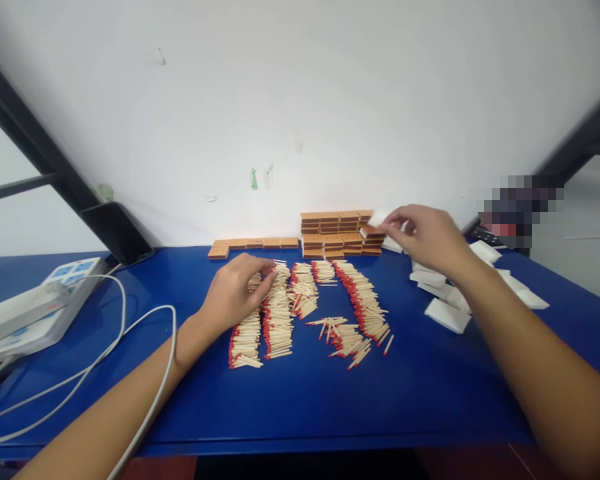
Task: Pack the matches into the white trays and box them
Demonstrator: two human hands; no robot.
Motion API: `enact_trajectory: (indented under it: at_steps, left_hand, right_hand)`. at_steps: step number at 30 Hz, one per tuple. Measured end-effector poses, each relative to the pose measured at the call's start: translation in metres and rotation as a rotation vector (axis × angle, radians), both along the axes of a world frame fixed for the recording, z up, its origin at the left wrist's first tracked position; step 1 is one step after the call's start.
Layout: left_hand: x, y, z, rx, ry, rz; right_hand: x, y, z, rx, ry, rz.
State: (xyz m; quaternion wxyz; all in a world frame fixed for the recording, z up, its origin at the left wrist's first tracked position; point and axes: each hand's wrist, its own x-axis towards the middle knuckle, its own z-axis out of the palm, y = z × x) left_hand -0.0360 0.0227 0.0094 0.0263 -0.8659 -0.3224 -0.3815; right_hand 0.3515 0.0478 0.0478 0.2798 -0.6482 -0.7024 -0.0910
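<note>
The right hand [425, 235] pinches a small white tray [379, 218] between thumb and fingertips, a narrow grip closed on its edge, held just above the top right corner of the stack of matchboxes [337, 233]. The left hand [235, 293] lies palm down on the matches [275, 313], fingers curled over the far end of the two leftmost rows; whether it holds any cannot be told.

The matches are pale wooden sticks with red heads, too many to count. They lie in about five rows on the blue table [300, 400], running away from the person: two long rows under and beside the left hand, two shorter ones in the middle, and one long slanting row on the right [363, 300]. A loose heap [345, 337] lies crosswise at the near end, between the middle rows and the slanting one.

The stack of brown matchboxes stands at the back against the wall, about four layers high, just beyond the rows. A single line of about five more boxes [253, 245] lies flat to its left.

Under the right forearm, several more white trays [447, 313] lie scattered, roughly seven or eight. At the far left sits a white power strip [35, 307] with white cables [130, 333], and a dark phone [117, 233] leans against the wall.
</note>
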Motion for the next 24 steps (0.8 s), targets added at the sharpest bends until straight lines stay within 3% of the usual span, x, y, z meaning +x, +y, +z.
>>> enact_trajectory:
  at_steps: [2, 4, 7, 9, 13, 18, 21, 24]
  left_hand:
    - [0.002, -0.002, 0.0, -0.034, 0.006, -0.014]
    - [0.004, -0.003, 0.001, -0.068, 0.007, -0.039]
    - [0.006, -0.005, 0.003, -0.114, 0.038, -0.123]
    - [0.009, -0.007, 0.005, -0.15, 0.081, -0.184]
    - [0.014, -0.012, 0.009, -0.234, 0.094, -0.245]
    - [0.014, -0.014, 0.01, -0.325, -0.007, -0.23]
    - [0.011, -0.01, 0.007, -0.23, -0.012, -0.162]
    - [0.007, -0.005, 0.003, -0.069, 0.006, -0.068]
  right_hand:
    - [-0.029, -0.012, -0.001, -0.064, 0.153, 0.375]
    - [-0.058, -0.025, -0.006, -0.196, 0.209, 0.629]
    - [-0.089, -0.041, -0.014, -0.358, 0.196, 0.845]
    - [-0.098, -0.049, -0.015, -0.39, 0.193, 0.914]
    - [-0.1, -0.055, -0.012, -0.326, 0.217, 0.905]
    - [-0.094, -0.052, -0.01, -0.337, 0.291, 0.851]
    - [-0.087, -0.039, -0.02, -0.307, 0.314, 0.694]
    - [-0.077, -0.022, -0.036, -0.255, 0.107, 0.561]
